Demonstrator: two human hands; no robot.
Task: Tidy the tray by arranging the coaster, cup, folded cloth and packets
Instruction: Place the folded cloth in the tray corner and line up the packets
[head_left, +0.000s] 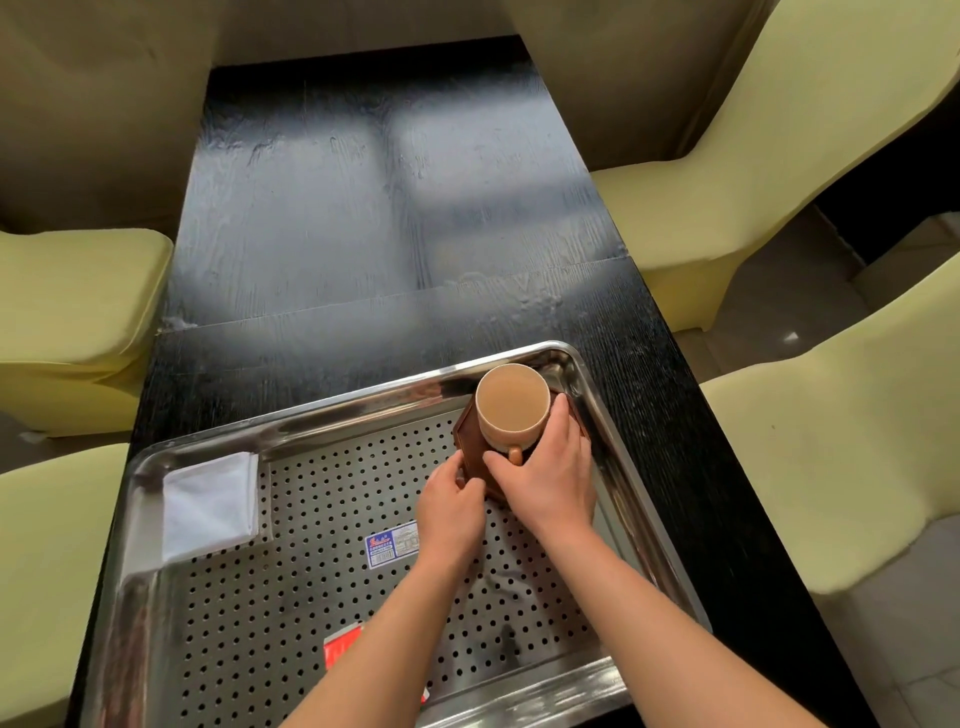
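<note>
A steel perforated tray (291, 431) lies on the black table. In its far right corner a tan cup (513, 402) stands on a brown hexagonal coaster (469, 441). My right hand (550, 467) curls round the cup's near side by its handle. Just to its left, my left hand (451, 506) pinches the coaster's near edge. A folded white cloth (210, 506) sits at the tray's far left. Near the tray's front, a red packet (340, 649) is partly hidden under my left forearm.
A blue and white label (390, 543) is stuck on the tray floor near the middle. Pale yellow covered chairs (810, 457) stand close along both long sides of the black table (363, 208).
</note>
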